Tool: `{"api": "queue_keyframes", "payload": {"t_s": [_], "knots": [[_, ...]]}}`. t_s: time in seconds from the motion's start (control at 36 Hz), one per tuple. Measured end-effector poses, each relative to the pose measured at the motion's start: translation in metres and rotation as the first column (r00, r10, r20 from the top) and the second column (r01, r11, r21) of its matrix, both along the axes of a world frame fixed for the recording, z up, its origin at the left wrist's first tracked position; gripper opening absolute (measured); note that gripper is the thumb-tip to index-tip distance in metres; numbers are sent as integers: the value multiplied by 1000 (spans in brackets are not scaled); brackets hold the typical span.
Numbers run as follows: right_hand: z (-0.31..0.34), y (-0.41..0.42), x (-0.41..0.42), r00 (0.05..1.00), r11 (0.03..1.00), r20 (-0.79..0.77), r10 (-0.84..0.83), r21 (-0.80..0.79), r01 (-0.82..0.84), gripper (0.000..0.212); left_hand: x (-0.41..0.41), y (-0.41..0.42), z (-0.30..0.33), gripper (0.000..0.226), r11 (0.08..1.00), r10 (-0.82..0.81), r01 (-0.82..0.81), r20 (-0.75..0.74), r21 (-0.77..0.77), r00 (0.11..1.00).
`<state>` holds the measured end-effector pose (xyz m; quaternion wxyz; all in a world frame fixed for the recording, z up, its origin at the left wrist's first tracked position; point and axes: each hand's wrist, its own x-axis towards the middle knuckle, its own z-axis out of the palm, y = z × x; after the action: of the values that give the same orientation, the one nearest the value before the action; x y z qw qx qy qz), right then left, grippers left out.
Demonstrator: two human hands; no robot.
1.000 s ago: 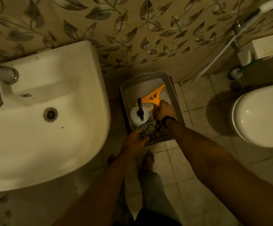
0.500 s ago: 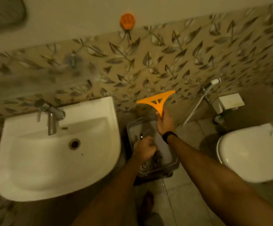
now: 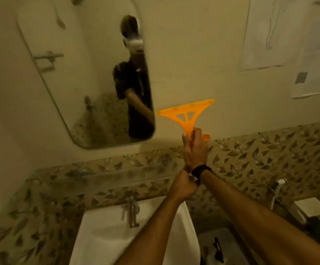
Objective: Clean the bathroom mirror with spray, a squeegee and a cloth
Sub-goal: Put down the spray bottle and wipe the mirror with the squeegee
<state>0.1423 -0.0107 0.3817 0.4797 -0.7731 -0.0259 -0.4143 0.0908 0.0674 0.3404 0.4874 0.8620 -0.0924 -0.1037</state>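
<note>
Right grip [image 3: 194,150] clamps the orange squeegee [image 3: 186,113] handle, blade up, at 3 o'clock of the mirror [image 3: 75,83]; left grip [image 3: 183,186] curled at the right wrist, contents unclear. Sink [image 3: 107,236] and tap [image 3: 132,213] sit below.

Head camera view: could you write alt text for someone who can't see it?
A person's right hand holds an orange squeegee up beside a wall mirror, not touching the glass. The left hand, curled, meets the right wrist. Below are a white sink and tap.

A home bathroom — wall mirror [image 3: 90,77], white basin [image 3: 105,236] with tap [image 3: 132,213], leaf-patterned tiles [image 3: 260,155].
</note>
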Motion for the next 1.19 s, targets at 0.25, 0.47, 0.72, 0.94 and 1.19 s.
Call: {"api": "queue_keyframes", "payload": {"t_s": [0.25, 0.47, 0.72, 0.94, 1.19], "knots": [[94, 152, -3, 989, 993, 98, 111, -53, -106, 30, -12, 149, 79, 59, 991, 107, -123, 219, 60, 970], [145, 227, 4, 987, 990, 79, 137, -46, -133, 38, -1, 225, 116, 54, 972, 137, -198, 370, 130, 919], [218, 275, 31, 982, 983, 69, 173, -70, -169, 28, 40, 304, 187, 60, 922, 302, -383, 529, 49, 793], [253, 313, 51, 984, 982, 85, 156, -123, -145, 31, 55, 361, 240, 57, 799, 343, -593, 735, 101, 586], [296, 338, 60, 983, 983, 162, 87, -171, -59, 46, 92, 396, 284, 62, 755, 352, -653, 807, 55, 474]]}}
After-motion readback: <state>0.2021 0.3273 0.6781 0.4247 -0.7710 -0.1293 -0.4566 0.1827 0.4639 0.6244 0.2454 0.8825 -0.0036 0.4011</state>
